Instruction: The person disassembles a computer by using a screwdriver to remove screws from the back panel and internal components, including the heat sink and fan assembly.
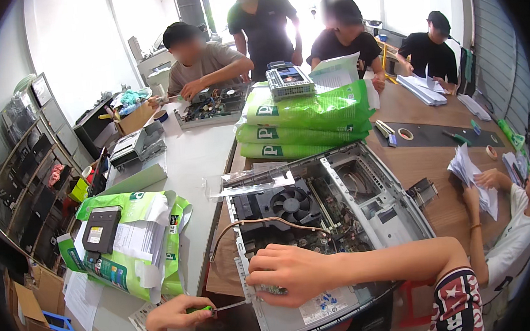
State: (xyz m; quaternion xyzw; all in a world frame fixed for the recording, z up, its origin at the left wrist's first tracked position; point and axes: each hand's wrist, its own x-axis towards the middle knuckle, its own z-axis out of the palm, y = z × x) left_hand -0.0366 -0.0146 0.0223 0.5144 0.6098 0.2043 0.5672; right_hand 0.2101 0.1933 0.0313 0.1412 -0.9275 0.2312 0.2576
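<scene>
An opened desktop computer case [385, 218] lies before me, its black fan [292, 205] and a brown cable [262, 220] showing. Low on the left, my left hand [176, 313] is closed on a screwdriver [201, 309] with a green handle. The shaft points right, and its tip reaches the case's near left edge. My right hand [294, 273] bends over that same edge, fingers closed on a small greenish circuit board [269, 289], mostly hidden beneath them. Several small blue screws [328, 299] rest on a label of the metal power supply just below that hand.
Stacked green paper packs [305, 123] carry a drive unit [290, 82] behind the case. At left sits an opened paper pack [131, 236] with a black device [102, 230] on it. Several people work around the tables; one at right holds papers [472, 178].
</scene>
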